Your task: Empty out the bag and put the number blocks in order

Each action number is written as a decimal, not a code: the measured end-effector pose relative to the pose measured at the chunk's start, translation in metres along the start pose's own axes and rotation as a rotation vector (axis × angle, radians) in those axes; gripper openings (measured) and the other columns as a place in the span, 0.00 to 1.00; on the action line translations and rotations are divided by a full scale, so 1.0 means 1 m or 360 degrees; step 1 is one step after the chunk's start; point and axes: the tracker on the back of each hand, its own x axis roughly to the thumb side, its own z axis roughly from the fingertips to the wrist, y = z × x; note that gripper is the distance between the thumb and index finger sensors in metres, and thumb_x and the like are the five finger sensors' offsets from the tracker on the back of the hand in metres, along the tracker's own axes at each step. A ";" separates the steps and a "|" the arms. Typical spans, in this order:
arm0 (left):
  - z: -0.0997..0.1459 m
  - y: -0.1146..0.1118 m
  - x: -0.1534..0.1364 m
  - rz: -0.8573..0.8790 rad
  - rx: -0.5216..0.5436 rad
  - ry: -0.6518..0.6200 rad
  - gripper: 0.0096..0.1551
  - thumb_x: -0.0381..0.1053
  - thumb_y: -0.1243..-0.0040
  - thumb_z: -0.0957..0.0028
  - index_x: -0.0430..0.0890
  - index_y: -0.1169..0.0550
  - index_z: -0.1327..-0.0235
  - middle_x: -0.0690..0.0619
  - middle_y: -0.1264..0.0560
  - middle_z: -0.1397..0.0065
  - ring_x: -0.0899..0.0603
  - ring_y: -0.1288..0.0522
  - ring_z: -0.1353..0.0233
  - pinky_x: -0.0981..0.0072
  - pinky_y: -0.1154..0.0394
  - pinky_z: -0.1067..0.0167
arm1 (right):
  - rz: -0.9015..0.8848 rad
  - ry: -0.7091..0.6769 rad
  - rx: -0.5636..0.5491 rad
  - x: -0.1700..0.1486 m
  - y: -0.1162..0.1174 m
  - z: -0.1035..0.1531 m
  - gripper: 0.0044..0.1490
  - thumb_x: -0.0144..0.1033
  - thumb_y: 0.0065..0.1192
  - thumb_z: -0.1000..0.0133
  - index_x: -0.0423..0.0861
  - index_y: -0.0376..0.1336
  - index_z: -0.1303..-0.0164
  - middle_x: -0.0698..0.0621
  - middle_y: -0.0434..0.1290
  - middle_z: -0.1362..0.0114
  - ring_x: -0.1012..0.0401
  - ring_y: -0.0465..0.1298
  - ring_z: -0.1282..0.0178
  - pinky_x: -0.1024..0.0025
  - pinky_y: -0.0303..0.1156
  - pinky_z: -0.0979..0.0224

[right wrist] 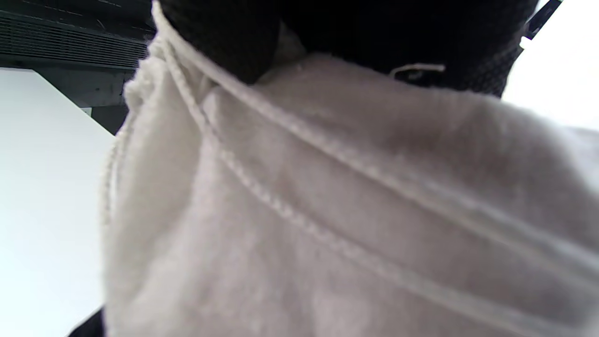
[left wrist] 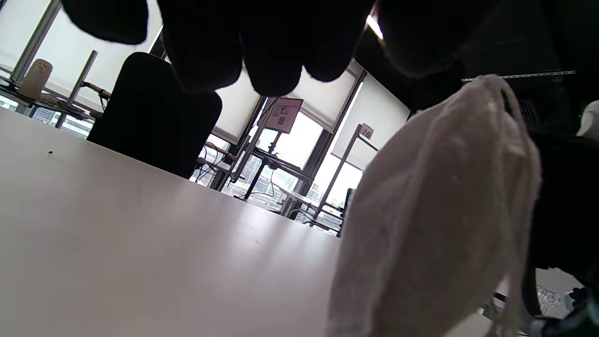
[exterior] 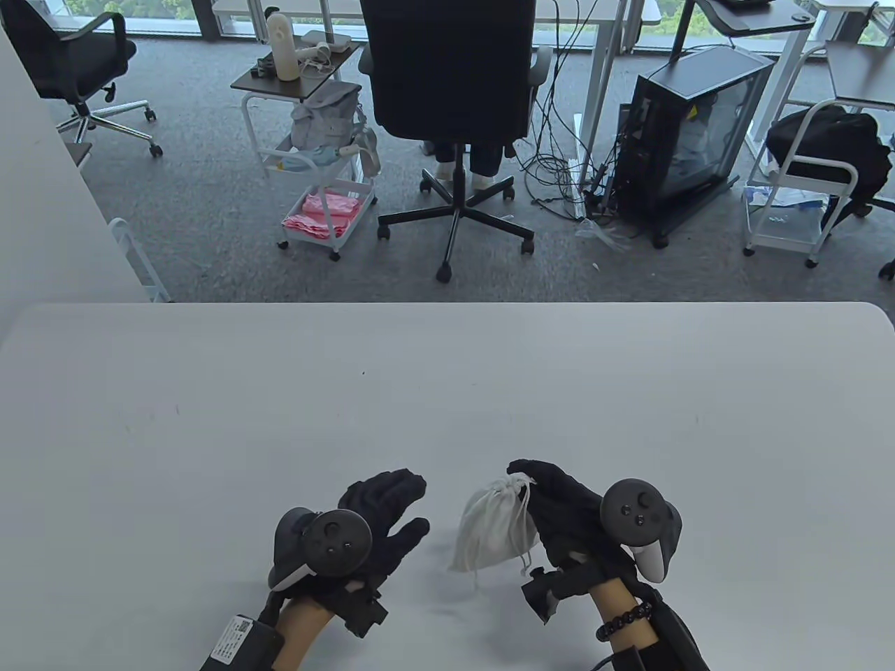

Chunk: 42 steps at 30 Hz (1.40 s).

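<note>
A small white drawstring bag (exterior: 493, 525) stands near the front of the white table (exterior: 447, 391), its gathered neck pointing up and away. My right hand (exterior: 559, 503) holds it at the neck, fingers against the drawn top. The bag fills the right wrist view (right wrist: 327, 210), cords running across it, and shows at the right of the left wrist view (left wrist: 440, 220). My left hand (exterior: 391, 514) hovers open just left of the bag, not touching it. No number blocks show; the bag is drawn closed.
Beyond the table's far edge stand a black office chair (exterior: 451, 84), a white cart (exterior: 321, 161), and a black computer case (exterior: 692, 133) on grey carpet. A white panel (exterior: 42, 210) stands at the far left.
</note>
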 end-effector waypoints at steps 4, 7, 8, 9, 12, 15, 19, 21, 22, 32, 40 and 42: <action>-0.017 -0.012 0.011 0.0209 -0.0097 -0.0037 0.35 0.61 0.45 0.43 0.45 0.28 0.26 0.40 0.29 0.22 0.28 0.25 0.25 0.23 0.35 0.31 | 0.0037 0.0011 0.0010 0.000 0.008 0.005 0.22 0.38 0.64 0.42 0.46 0.71 0.40 0.42 0.79 0.35 0.44 0.85 0.40 0.46 0.85 0.39; -0.023 -0.023 0.014 0.0267 -0.0135 -0.0047 0.31 0.60 0.46 0.42 0.47 0.25 0.29 0.42 0.25 0.25 0.32 0.21 0.27 0.25 0.33 0.31 | 0.0057 -0.0004 0.0037 0.001 0.011 0.006 0.22 0.38 0.64 0.42 0.46 0.71 0.40 0.41 0.79 0.36 0.44 0.85 0.41 0.47 0.85 0.40; -0.023 -0.025 0.014 0.0287 -0.0141 -0.0040 0.31 0.60 0.46 0.42 0.47 0.25 0.30 0.43 0.25 0.26 0.33 0.20 0.28 0.25 0.33 0.31 | 0.0054 -0.0001 0.0037 0.001 0.011 0.006 0.22 0.38 0.64 0.42 0.46 0.72 0.40 0.41 0.80 0.36 0.44 0.85 0.41 0.47 0.86 0.40; -0.023 -0.028 0.013 0.0317 -0.0148 -0.0023 0.30 0.59 0.46 0.41 0.47 0.25 0.30 0.43 0.24 0.26 0.33 0.20 0.29 0.26 0.33 0.31 | 0.0051 -0.0001 0.0044 0.001 0.011 0.006 0.22 0.38 0.64 0.42 0.46 0.72 0.40 0.41 0.80 0.36 0.44 0.85 0.41 0.47 0.86 0.41; -0.020 -0.030 0.010 0.0420 -0.0112 -0.0006 0.29 0.60 0.47 0.41 0.48 0.23 0.32 0.44 0.23 0.28 0.35 0.18 0.30 0.26 0.32 0.32 | 0.0068 -0.0010 0.0044 0.002 0.011 0.008 0.22 0.38 0.64 0.42 0.45 0.72 0.40 0.41 0.80 0.36 0.44 0.85 0.42 0.47 0.86 0.41; -0.017 -0.027 0.011 0.0379 -0.0041 0.0015 0.30 0.62 0.44 0.43 0.47 0.22 0.34 0.44 0.21 0.31 0.36 0.16 0.34 0.27 0.30 0.33 | 0.0091 -0.0030 0.0056 0.005 0.014 0.011 0.22 0.38 0.64 0.42 0.45 0.72 0.41 0.40 0.80 0.37 0.44 0.85 0.42 0.47 0.86 0.42; -0.014 -0.023 0.017 0.0234 0.0069 -0.0013 0.27 0.62 0.41 0.45 0.49 0.18 0.40 0.46 0.17 0.36 0.38 0.13 0.38 0.28 0.28 0.34 | 0.0178 -0.0065 0.0063 0.010 0.020 0.014 0.22 0.39 0.65 0.42 0.44 0.72 0.41 0.40 0.80 0.38 0.44 0.86 0.43 0.48 0.86 0.44; -0.013 -0.022 0.019 0.0172 0.0102 -0.0016 0.24 0.61 0.40 0.45 0.50 0.16 0.44 0.48 0.15 0.39 0.41 0.12 0.41 0.30 0.27 0.35 | 0.0248 -0.0085 0.0093 0.012 0.023 0.014 0.23 0.41 0.64 0.42 0.44 0.73 0.42 0.40 0.81 0.39 0.44 0.86 0.45 0.48 0.87 0.45; -0.011 -0.022 0.019 0.0165 0.0117 -0.0023 0.22 0.61 0.39 0.45 0.51 0.16 0.45 0.49 0.15 0.40 0.41 0.11 0.42 0.30 0.26 0.35 | 0.0275 -0.0097 0.0096 0.011 0.024 0.015 0.23 0.41 0.64 0.42 0.44 0.73 0.42 0.40 0.81 0.39 0.44 0.86 0.45 0.48 0.87 0.45; 0.001 0.014 -0.039 0.0698 0.0482 0.0216 0.18 0.59 0.37 0.43 0.53 0.14 0.48 0.52 0.13 0.42 0.45 0.11 0.42 0.33 0.25 0.34 | -0.0043 -0.0006 -0.0038 -0.009 -0.006 0.003 0.21 0.44 0.64 0.42 0.47 0.75 0.45 0.44 0.83 0.41 0.46 0.88 0.46 0.50 0.88 0.45; -0.001 0.006 -0.047 0.1006 0.0366 0.0206 0.18 0.60 0.41 0.42 0.58 0.17 0.44 0.56 0.17 0.36 0.42 0.15 0.32 0.32 0.27 0.30 | -0.0133 0.0005 0.0235 -0.018 -0.001 -0.006 0.24 0.41 0.63 0.41 0.45 0.72 0.38 0.42 0.79 0.34 0.43 0.83 0.37 0.45 0.82 0.36; -0.001 0.005 -0.048 0.1026 0.0354 0.0211 0.18 0.60 0.41 0.43 0.59 0.18 0.43 0.57 0.17 0.35 0.42 0.16 0.32 0.32 0.27 0.30 | -0.0144 0.0007 0.0359 -0.020 0.000 -0.008 0.27 0.38 0.60 0.39 0.42 0.69 0.32 0.38 0.76 0.30 0.40 0.79 0.34 0.41 0.78 0.32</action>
